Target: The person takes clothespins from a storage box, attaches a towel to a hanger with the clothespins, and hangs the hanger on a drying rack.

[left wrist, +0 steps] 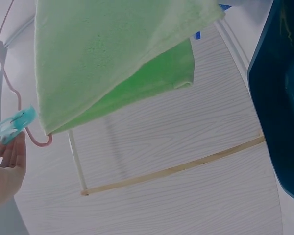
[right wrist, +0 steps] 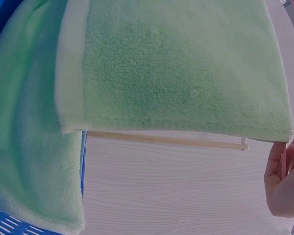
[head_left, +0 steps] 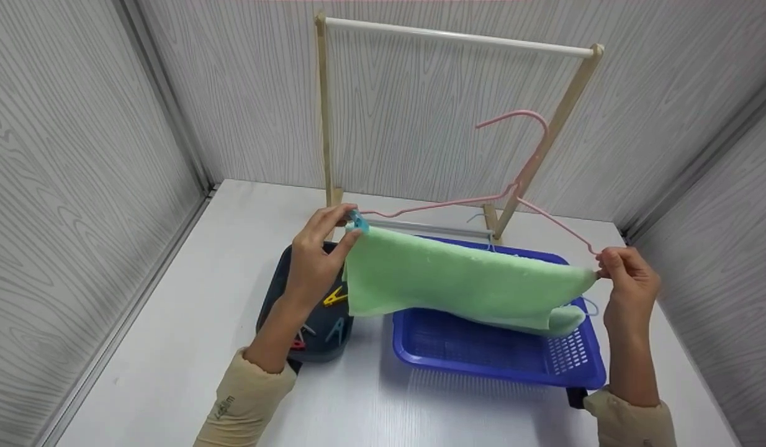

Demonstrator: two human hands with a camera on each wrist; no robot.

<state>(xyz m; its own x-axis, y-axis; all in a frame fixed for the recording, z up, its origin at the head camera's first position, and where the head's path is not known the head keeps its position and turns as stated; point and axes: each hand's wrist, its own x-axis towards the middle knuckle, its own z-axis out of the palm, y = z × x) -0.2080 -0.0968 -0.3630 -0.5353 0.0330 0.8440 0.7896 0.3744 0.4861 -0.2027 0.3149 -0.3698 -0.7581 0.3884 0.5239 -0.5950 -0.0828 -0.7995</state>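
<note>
My left hand (head_left: 315,257) pinches a light-blue clothespin (head_left: 359,221) beside the upper left corner of a green towel (head_left: 457,273). In the left wrist view the clothespin (left wrist: 14,124) overlaps the hanger wire, a little apart from the towel's corner. The towel hangs folded along the lower part of a pink hanger (head_left: 445,203), whose hook points up. At the other end, my right hand (head_left: 631,285) pinches the hanger's end together with the towel's right corner. The hanger's lower bar is hidden by the towel.
A blue basket (head_left: 408,357) below holds another pale green towel (head_left: 566,320). To its left, a dark tray (head_left: 274,310) contains several clothespins, including a yellow one (head_left: 335,297). Behind stands a wooden rack with a white rod (head_left: 457,36). Wood-grain panels enclose the table.
</note>
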